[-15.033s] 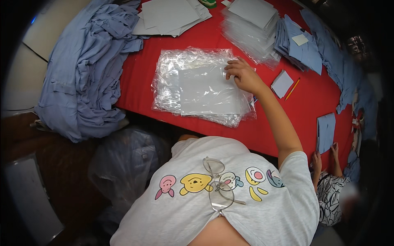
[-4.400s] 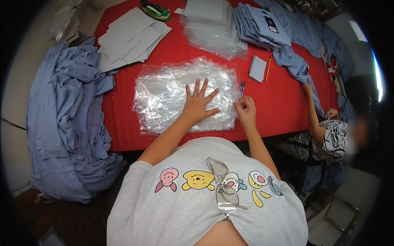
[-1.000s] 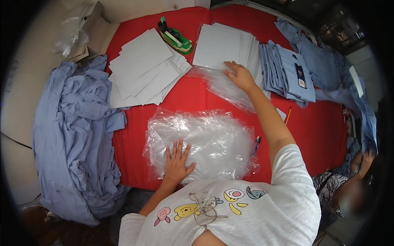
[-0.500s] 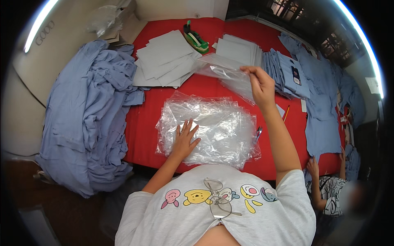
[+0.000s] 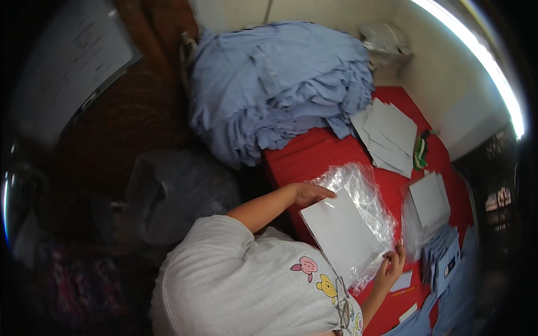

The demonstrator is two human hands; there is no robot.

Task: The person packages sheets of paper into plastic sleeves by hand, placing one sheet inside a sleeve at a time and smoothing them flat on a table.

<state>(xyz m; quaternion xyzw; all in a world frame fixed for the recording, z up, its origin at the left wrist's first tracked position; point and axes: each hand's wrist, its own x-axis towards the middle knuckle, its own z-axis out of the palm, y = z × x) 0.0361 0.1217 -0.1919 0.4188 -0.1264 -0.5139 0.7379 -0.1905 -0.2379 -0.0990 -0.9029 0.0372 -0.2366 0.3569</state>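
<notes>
A flat white sheet of card (image 5: 343, 229) is tilted above the pile of clear plastic bags (image 5: 358, 173). Glints on its face and clear film at its right edge suggest a plastic bag around it. My left hand (image 5: 311, 194) grips its far left edge, the thumb on top and the other fingers mostly hidden. At the opposite edge, my right hand (image 5: 390, 266) has bent fingers pinching the clear film.
A big heap of blue garments (image 5: 280, 84) lies beyond. Stacked white cards (image 5: 386, 137), a green tape dispenser (image 5: 420, 151), more cards (image 5: 430, 201) and folded blue shirts (image 5: 443, 255) sit on the red table (image 5: 297, 154). A pencil (image 5: 404, 292) lies near my right hand.
My view has swung left. My left hand has risen from the bag pile to the white card. My right hand, previously raised with a clear bag, is lower at the card's other edge.
</notes>
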